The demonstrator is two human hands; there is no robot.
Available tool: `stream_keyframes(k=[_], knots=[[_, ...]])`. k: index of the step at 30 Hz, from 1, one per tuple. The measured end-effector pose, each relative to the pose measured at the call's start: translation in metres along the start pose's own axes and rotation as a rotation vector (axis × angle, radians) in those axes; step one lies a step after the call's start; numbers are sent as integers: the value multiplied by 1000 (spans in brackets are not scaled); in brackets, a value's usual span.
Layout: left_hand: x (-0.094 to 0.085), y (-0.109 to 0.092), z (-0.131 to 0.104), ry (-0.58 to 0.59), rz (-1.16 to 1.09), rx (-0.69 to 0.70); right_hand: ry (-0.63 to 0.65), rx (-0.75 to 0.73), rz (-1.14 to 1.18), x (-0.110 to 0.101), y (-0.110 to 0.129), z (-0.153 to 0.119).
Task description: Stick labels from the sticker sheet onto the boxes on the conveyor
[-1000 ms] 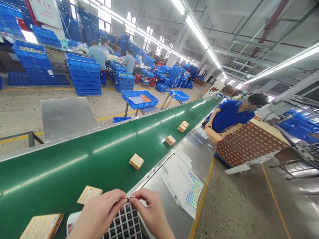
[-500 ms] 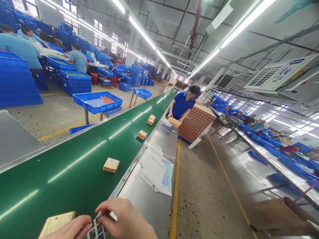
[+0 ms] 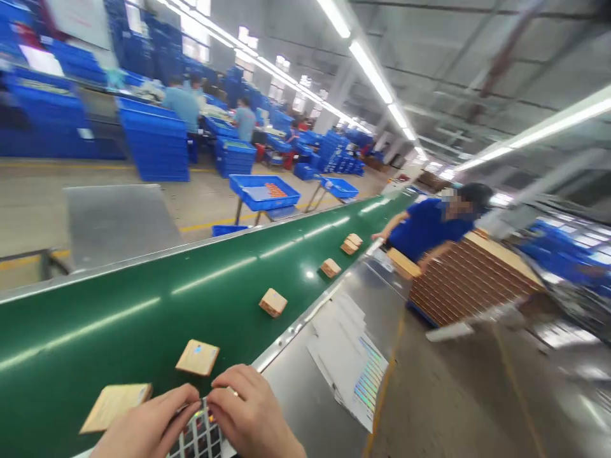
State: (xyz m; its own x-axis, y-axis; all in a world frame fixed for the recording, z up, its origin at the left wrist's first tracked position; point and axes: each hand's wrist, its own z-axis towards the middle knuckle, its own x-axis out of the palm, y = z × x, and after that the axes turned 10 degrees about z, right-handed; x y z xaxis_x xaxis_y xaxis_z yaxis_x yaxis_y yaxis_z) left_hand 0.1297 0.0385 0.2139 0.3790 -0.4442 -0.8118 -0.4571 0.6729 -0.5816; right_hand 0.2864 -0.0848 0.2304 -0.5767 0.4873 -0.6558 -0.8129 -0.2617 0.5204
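Note:
My left hand (image 3: pixel 150 420) and my right hand (image 3: pixel 254 412) meet at the top edge of a white grid tray (image 3: pixel 206 437) at the bottom of the view. Their fingers are curled on that edge, close together. Small dark and coloured bits show in the tray's cells, too small to name. A pale yellow box (image 3: pixel 114 407) lies on the green belt just beyond my left hand. Another box (image 3: pixel 198 357), with a shiny blue spot on top, lies beyond my fingertips. The tray's lower part is cut off by the frame.
Farther along the green conveyor belt (image 3: pixel 143 337) lie more small boxes (image 3: pixel 273 302). Paper and shiny sticker sheets (image 3: pixel 348 356) cover part of the metal ledge (image 3: pixel 305 381). A co-worker in blue (image 3: pixel 420 232) stands beside stacked trays (image 3: pixel 477 280). Blue bins (image 3: pixel 265 197) stand across the belt.
The view has turned left, so the belt and boxes sit farther right, and another box shows near my left hand. More of the grid tray is visible. The co-worker's arm now stretches towards the belt.

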Motion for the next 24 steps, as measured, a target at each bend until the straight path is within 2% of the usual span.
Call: stream_keyframes(k=[2,4,7,9,10,13,15,17,20,24], knots=[[-3,-16,-6,131,24,-57,38,21,203,1,-6,-7],[-3,-20,-12,180,53,-189,101,154,449,3,-19,-16],[9,-6,-34,159,58,-373,145,570,771,15,-48,-26],[28,5,-54,147,40,-454,153,800,903,32,-72,-28],[42,9,-63,139,25,-473,172,861,945,43,-84,-28],[89,15,-76,56,-3,-423,291,899,983,85,-117,-21],[117,16,-72,-11,-8,-381,350,916,985,112,-131,-19],[135,18,-64,-41,-32,-397,380,941,980,130,-136,-24],[142,25,-55,-40,-93,-427,393,994,959,131,-133,-42],[130,29,-54,-6,-162,-411,350,1090,890,105,-122,-56]])
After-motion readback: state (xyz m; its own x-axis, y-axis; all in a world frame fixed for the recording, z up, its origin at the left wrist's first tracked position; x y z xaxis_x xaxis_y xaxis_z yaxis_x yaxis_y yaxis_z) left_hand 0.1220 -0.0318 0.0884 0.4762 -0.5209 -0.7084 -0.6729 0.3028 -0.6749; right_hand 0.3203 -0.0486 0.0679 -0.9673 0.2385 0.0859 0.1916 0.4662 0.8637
